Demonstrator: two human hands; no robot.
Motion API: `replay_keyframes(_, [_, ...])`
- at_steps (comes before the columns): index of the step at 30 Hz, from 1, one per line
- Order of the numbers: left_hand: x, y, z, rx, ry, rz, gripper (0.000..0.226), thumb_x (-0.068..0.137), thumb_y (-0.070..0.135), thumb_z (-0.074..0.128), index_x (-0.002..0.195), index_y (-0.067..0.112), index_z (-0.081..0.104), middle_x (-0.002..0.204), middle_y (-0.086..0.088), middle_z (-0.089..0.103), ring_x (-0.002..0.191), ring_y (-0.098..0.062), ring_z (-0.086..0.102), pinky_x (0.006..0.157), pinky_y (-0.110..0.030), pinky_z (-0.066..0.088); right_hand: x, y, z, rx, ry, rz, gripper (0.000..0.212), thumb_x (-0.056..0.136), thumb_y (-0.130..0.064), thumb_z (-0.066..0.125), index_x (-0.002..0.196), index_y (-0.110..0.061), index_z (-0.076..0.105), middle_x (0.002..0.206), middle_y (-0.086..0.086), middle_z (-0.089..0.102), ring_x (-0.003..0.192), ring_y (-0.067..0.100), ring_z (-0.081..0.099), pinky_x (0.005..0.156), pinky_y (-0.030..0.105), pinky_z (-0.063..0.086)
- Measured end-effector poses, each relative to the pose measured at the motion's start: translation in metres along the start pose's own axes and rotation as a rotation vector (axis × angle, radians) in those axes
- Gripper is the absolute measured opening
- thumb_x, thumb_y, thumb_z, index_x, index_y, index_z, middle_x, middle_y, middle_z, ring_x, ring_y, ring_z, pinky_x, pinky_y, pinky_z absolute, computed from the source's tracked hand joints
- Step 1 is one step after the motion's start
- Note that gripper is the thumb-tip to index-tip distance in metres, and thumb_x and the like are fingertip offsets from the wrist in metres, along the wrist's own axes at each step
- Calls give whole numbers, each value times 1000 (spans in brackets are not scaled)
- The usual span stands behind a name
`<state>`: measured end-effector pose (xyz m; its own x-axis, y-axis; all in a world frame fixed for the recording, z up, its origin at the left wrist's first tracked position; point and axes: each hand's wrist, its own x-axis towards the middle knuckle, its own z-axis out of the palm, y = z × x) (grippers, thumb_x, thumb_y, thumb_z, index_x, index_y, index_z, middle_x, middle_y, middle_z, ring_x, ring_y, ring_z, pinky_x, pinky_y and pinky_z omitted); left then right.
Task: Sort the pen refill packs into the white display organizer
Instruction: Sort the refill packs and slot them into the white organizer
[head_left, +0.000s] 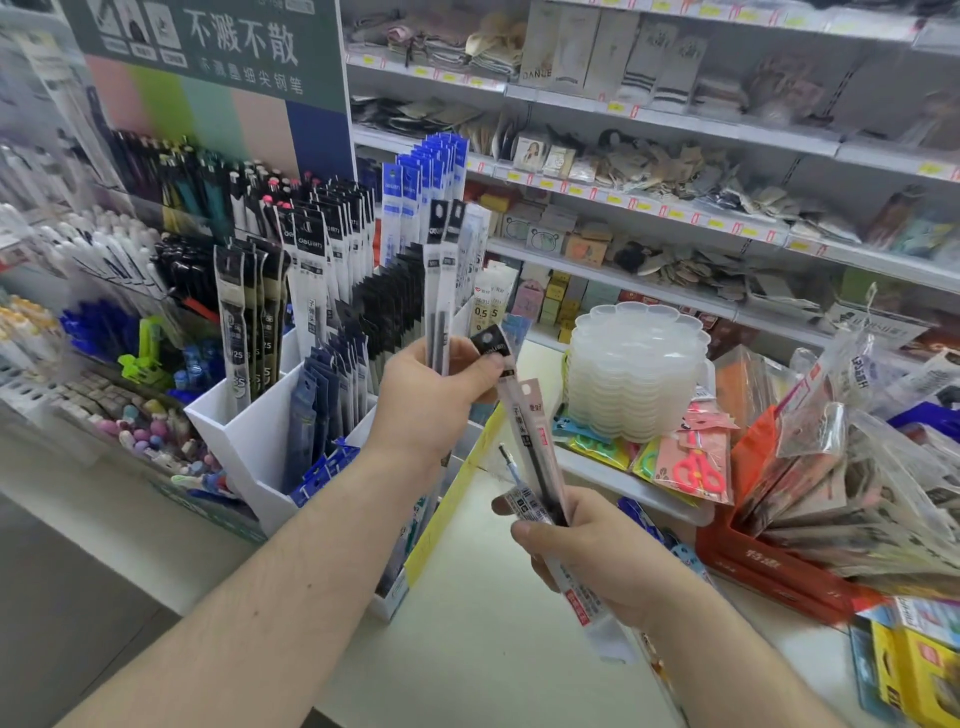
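Head view: refill packs (440, 291) upright above left hand (431, 395) grip

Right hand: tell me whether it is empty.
No, the right hand grips several refill packs that angle up toward the left hand.

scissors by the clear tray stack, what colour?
Pink-red scissors in a pink pack, head view.

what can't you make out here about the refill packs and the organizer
Head view only:
- How many packs the left hand grips: they overlap.
- Small print on the packs in the right hand: blurred, partly under the fingers.
- White display organizer base: hidden by the left forearm.
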<state>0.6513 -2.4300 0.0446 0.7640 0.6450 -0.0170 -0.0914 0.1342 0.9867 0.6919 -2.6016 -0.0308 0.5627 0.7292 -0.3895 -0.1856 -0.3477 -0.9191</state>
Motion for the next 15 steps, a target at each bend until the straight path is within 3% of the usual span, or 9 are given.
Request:
replay_keyframes(4, [11,7,-5,2,121,57,26,89,15,73,76,18,50,73,-2,56,50,-3,54,45,-12,38,3,10,-11,45,0,32,21,91,-10,66,112,-7,68,63,0,48,54,15,43,54,24,37])
replay_keyframes(7, [12,10,-3,28,142,102,26,89,17,72,75,19,50,69,0,52,51,-4,50,47,-14,39,12,17,-21,112,181,131,21,92,-7,63,110,3,63,63,1,54,54,16,49,51,25,40])
replay_keyframes(10, [5,3,0,84,92,102,26,87,15,73,74,19,52,69,1,50,60,-13,48,57,-21,43,20,9,-28,321,344,93,10,98,-6,54,105,-2,59,72,10,59,52,17,58,50,28,45])
replay_keyframes(12, [2,-6,0,112,55,66,25,87,15,74,74,20,53,70,1,50,66,-17,48,67,-29,47,19,-7,-31,415,419,5,9,101,-7,50,99,-5,59,69,8,56,48,15,50,48,26,40])
replay_keyframes(15, [-4,-14,2,101,0,-18,23,89,11,71,79,17,52,70,-3,48,57,-12,47,55,-17,43,11,-29,-26,321,439,-158,7,95,-11,63,90,-7,64,61,3,45,45,11,33,43,22,26])
